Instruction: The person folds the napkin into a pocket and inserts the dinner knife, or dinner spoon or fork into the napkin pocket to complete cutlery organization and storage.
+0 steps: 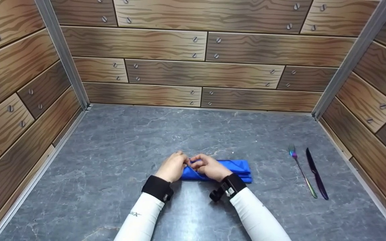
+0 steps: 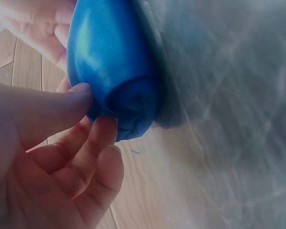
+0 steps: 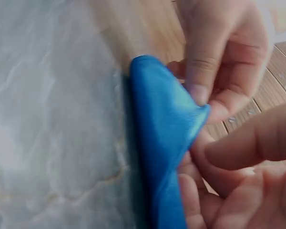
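Observation:
A blue cloth napkin (image 1: 235, 169), folded into a layered strip, lies on the grey surface beneath both hands. My left hand (image 1: 172, 167) pinches its left end between thumb and fingers; in the left wrist view, the thumb and fingertips (image 2: 110, 125) meet at the fabric's edge. One corner of the cloth (image 3: 174, 109) stands raised at that pinch in the right wrist view. My right hand (image 1: 213, 168) is over the middle of the strip, close to the left. Its fingers (image 3: 188, 191) touch the cloth's edge, while its thumb (image 3: 238, 148) stays off the fabric.
To the right lie a rainbow-tinted metal fork (image 1: 302, 172) and a dark knife (image 1: 316, 174), roughly side by side. Wood-patterned walls (image 1: 193, 73) enclose the grey marbled tabletop (image 1: 119, 134) at the back and both sides.

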### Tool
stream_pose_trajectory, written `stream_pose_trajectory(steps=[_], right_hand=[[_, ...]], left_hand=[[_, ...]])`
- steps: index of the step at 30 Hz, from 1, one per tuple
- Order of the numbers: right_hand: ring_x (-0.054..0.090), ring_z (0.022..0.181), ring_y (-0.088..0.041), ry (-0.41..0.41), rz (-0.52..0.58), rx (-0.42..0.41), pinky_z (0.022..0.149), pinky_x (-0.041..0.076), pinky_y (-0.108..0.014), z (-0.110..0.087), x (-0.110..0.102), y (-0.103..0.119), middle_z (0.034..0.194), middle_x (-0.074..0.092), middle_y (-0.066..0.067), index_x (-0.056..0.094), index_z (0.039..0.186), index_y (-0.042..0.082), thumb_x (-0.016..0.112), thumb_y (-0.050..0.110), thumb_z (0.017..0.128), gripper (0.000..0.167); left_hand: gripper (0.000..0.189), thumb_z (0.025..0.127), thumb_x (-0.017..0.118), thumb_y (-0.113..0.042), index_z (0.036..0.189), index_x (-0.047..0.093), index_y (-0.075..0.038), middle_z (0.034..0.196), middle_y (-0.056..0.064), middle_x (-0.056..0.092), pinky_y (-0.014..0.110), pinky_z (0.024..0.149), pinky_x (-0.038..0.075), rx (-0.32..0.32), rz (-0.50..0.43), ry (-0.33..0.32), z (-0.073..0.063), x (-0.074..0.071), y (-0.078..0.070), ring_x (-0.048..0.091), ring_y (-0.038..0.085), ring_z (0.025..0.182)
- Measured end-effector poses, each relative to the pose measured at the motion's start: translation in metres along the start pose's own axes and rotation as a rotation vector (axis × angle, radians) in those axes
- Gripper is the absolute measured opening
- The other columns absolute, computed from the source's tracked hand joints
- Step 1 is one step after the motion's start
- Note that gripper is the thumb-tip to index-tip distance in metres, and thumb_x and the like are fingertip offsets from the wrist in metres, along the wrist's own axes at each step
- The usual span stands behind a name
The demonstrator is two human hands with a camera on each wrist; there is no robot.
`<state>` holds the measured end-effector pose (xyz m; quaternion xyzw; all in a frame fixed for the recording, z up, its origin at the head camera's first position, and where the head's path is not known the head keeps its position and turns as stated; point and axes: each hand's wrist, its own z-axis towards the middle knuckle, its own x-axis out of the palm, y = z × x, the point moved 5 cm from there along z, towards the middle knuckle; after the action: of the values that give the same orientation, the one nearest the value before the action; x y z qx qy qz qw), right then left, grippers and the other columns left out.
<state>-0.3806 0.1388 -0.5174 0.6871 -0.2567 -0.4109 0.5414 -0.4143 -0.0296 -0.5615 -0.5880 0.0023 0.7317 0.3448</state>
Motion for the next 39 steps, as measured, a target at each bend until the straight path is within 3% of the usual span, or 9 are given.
stream_pose_trajectory(steps=[7,14,17,20,24,27,31,36,39], right_hand=[[0.066,0.137,-0.014,0.154,-0.064,-0.023,0.105,0.047,-0.015,-0.002,0.003,-0.001,0.160,0.062,-0.045,0.048,0.158,-0.021,0.058,-0.006,0.097,0.064],[0.064,0.136,-0.010,0.149,0.021,-0.011,0.105,0.048,-0.013,-0.002,0.000,-0.001,0.163,0.057,-0.047,0.040,0.165,-0.024,0.058,-0.009,0.096,0.073],[0.058,0.155,-0.026,0.170,0.016,-0.005,0.112,0.046,-0.013,-0.002,0.003,-0.002,0.170,0.049,-0.048,0.033,0.169,-0.024,0.056,-0.009,0.093,0.081],[0.042,0.170,-0.048,0.198,-0.023,-0.005,0.128,0.043,-0.023,-0.003,0.006,-0.001,0.177,0.041,-0.046,0.029,0.172,-0.023,0.056,-0.009,0.093,0.085],[0.035,0.173,-0.060,0.191,-0.088,0.030,0.142,0.038,-0.052,-0.005,0.006,0.001,0.179,0.039,-0.045,0.028,0.174,-0.020,0.058,-0.007,0.097,0.084],[0.038,0.172,-0.060,0.174,-0.146,0.069,0.143,0.035,-0.063,-0.006,0.005,0.001,0.179,0.041,-0.043,0.029,0.177,-0.016,0.060,-0.004,0.101,0.083],[0.040,0.172,-0.057,0.176,-0.174,0.100,0.142,0.037,-0.064,-0.007,0.004,0.000,0.178,0.044,-0.041,0.028,0.179,-0.012,0.062,-0.001,0.104,0.083],[0.039,0.172,-0.058,0.206,-0.168,0.095,0.142,0.037,-0.064,-0.008,0.003,-0.001,0.180,0.040,-0.041,0.025,0.180,-0.012,0.060,0.000,0.107,0.082],[0.042,0.170,-0.058,0.209,-0.183,0.078,0.139,0.044,-0.054,-0.009,0.002,-0.001,0.180,0.041,-0.042,0.025,0.179,-0.012,0.060,0.001,0.108,0.080]], left_hand=[[0.009,0.106,0.079,-0.006,0.104,0.085,-0.012,0.115,0.012,0.082,0.052,0.100,0.067,0.004,-0.015,-0.019,0.001,0.001,0.000,0.081,0.035,0.112],[0.008,0.104,0.081,-0.004,0.106,0.081,-0.012,0.110,0.007,0.081,0.049,0.097,0.067,0.015,-0.023,-0.043,0.002,0.001,0.001,0.080,0.031,0.106],[0.010,0.105,0.079,-0.002,0.109,0.076,-0.011,0.110,0.009,0.082,0.051,0.095,0.067,0.031,-0.034,-0.056,0.003,0.002,0.001,0.081,0.032,0.106],[0.013,0.104,0.079,-0.001,0.108,0.074,-0.011,0.107,0.009,0.081,0.052,0.092,0.067,0.031,-0.051,-0.069,0.004,0.004,0.002,0.081,0.033,0.104],[0.016,0.102,0.080,-0.001,0.104,0.072,-0.014,0.102,0.006,0.080,0.049,0.087,0.066,0.018,-0.068,-0.096,0.005,0.004,0.005,0.080,0.029,0.099],[0.018,0.101,0.081,-0.001,0.101,0.071,-0.016,0.099,0.003,0.078,0.045,0.083,0.065,0.006,-0.065,-0.110,0.006,0.005,0.006,0.079,0.026,0.095],[0.020,0.099,0.082,0.001,0.097,0.072,-0.015,0.096,0.001,0.077,0.043,0.083,0.065,-0.016,-0.084,-0.108,0.007,0.005,0.006,0.078,0.025,0.093],[0.019,0.098,0.085,0.001,0.098,0.075,-0.014,0.097,0.002,0.082,0.048,0.089,0.067,-0.089,-0.154,-0.055,0.007,0.005,0.009,0.080,0.027,0.097],[0.016,0.100,0.086,-0.001,0.099,0.076,-0.014,0.099,0.005,0.084,0.049,0.092,0.066,-0.131,-0.176,-0.020,0.008,0.005,0.011,0.080,0.027,0.098]])
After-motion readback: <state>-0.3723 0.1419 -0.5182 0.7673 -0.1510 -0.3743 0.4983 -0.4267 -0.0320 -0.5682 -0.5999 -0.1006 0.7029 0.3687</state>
